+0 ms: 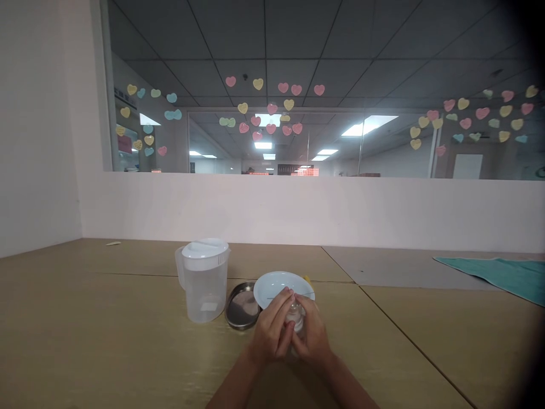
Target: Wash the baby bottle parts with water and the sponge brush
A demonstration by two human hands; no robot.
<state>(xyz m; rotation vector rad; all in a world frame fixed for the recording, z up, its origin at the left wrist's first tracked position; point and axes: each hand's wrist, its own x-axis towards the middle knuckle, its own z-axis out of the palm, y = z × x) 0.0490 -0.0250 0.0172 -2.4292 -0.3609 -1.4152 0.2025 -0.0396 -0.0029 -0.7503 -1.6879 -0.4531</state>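
Both hands are closed around a small clear container (297, 318), perhaps a little glass bottle, low over the table in the middle of the head view. My left hand (271, 329) wraps its left side and my right hand (314, 332) its right, with the fingertips meeting at the top. Much of the container is hidden by the fingers. Just beyond them sits a white bowl (279, 279), with a thin grey sliver of something showing at its near side. A round, shallow metal dish (242, 307) lies left of the bowl, close to its rim.
A translucent pitcher (206, 289) with a white lid stands left of the metal dish. Something yellow (307, 279) peeks out behind the bowl. A teal cloth (498, 274) lies at the far right. A low wall with a window (298, 210) bounds the table's back.
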